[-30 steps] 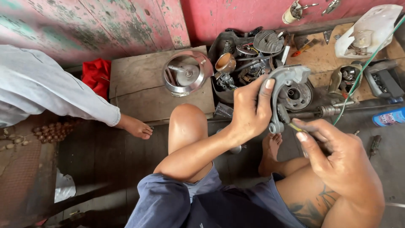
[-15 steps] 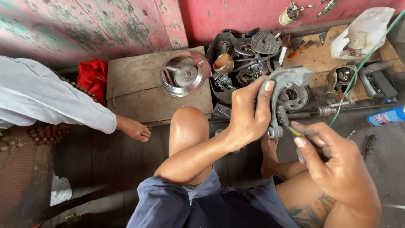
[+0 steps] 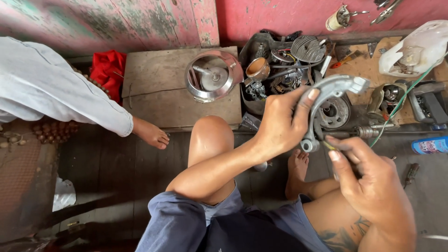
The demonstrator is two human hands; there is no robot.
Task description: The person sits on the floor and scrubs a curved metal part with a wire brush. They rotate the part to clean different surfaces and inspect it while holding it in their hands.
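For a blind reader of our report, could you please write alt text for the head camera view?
A seated person's left hand grips a curved grey metal part while the right hand holds a thin tool to its lower end. Beyond their knees lie a tray of engine parts and a shiny round metal cover on a wooden board.

grey curved metal part [image 3: 326, 100] | red cloth [image 3: 108, 70] | blue spray can [image 3: 429, 145] | pink wall [image 3: 280, 16]

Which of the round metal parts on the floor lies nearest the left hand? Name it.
The dark drum hub, just right of the left hand and behind the curved grey part it holds. The shiny bowl-shaped housing on the board sits farther off.
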